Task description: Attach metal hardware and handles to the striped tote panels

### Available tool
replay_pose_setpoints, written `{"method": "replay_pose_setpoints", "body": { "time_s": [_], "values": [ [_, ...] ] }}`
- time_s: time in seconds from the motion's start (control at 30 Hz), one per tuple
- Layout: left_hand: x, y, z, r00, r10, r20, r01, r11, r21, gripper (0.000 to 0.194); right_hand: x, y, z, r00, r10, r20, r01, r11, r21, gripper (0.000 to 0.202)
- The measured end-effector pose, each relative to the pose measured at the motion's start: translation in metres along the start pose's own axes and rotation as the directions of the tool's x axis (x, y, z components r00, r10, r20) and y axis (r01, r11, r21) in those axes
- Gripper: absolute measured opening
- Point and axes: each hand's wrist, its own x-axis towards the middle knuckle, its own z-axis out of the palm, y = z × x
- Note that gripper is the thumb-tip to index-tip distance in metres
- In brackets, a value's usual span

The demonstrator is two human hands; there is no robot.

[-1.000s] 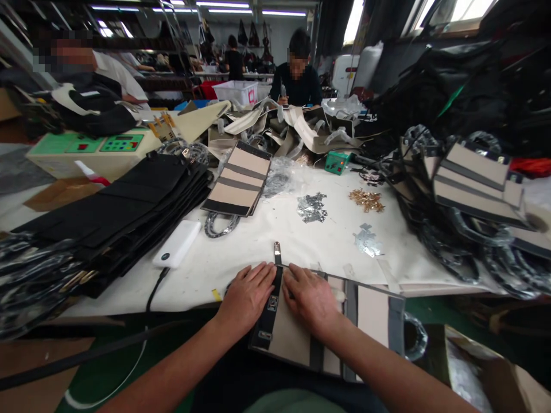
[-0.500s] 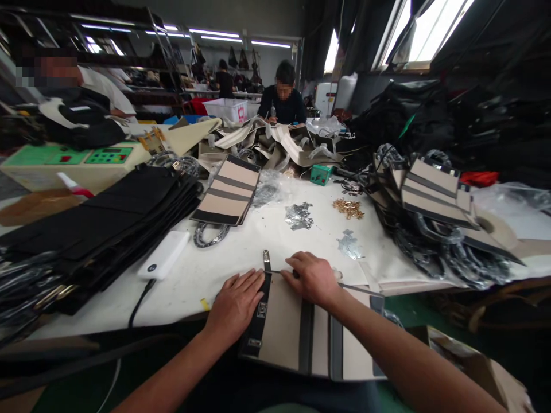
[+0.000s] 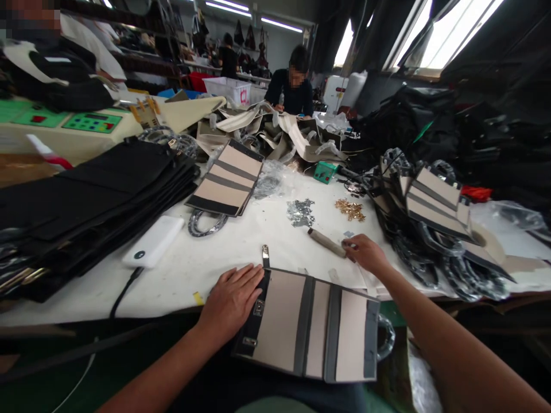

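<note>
A beige bag panel (image 3: 282,321) with grey bands lies across the table's front edge, a plastic-wrapped handle (image 3: 387,337) at its right end. My left hand (image 3: 235,295) rests flat on the panel's black left edge, fingers stretched out. Metal fittings (image 3: 259,308) sit along that edge, and a small tab with a metal piece (image 3: 266,252) sticks out past its far corner. My right hand (image 3: 365,252) is over thin silver plates (image 3: 348,234), fingers pinched; what they hold is unclear. A greyish tool handle (image 3: 326,242) lies against its fingertips.
Loose silver pieces (image 3: 300,213) and gold pieces (image 3: 349,209) lie farther back. Left are a white power bank (image 3: 154,242) and stacked black panels (image 3: 99,201). More beige panels (image 3: 226,178) lie behind. Wrapped pieces (image 3: 439,201) are piled right. A co-worker (image 3: 293,86) sits opposite.
My right hand has moved right and away from the panel's far edge to the silver plates. The greyish handle now shows on the table. My left hand stays on the panel; the view has shifted.
</note>
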Motion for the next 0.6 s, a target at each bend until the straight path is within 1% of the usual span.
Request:
{"method": "replay_pose_setpoints", "body": {
  "time_s": [0.1,0.27,0.33,0.43,0.5,0.57,0.6],
  "values": [
    [0.001,0.003,-0.003,0.999,-0.034,0.025,0.036,0.998,-0.056,0.040,0.004,0.008,0.002,0.998,0.039,0.042,-0.039,0.999,-0.003,0.031],
    [0.002,0.004,-0.006,0.993,-0.101,0.056,0.109,0.980,-0.164,0.040,0.016,0.006,0.000,0.988,0.070,0.136,-0.068,0.998,-0.018,0.026],
    [0.002,0.004,-0.006,0.991,-0.122,0.058,0.131,0.973,-0.192,0.040,0.018,0.006,-0.002,0.986,0.069,0.155,-0.066,0.998,-0.026,0.027],
    [0.000,0.005,-0.007,0.988,-0.145,0.053,0.153,0.964,-0.215,0.041,0.017,0.014,-0.002,0.990,0.016,0.138,-0.018,1.000,0.015,0.035],
    [-0.002,0.006,-0.009,0.986,-0.153,0.058,0.162,0.960,-0.226,0.041,0.017,0.026,0.003,0.992,-0.033,0.120,0.025,0.998,0.065,0.038],
    [-0.004,0.008,-0.012,0.986,-0.152,0.067,0.164,0.956,-0.242,0.041,0.020,0.041,0.010,0.993,-0.054,0.101,0.042,0.993,0.112,0.032],
    [-0.005,0.009,-0.013,0.986,-0.149,0.068,0.161,0.954,-0.252,0.041,0.025,0.049,0.015,0.996,-0.068,0.062,0.058,0.987,0.147,0.029]
  ]
}}
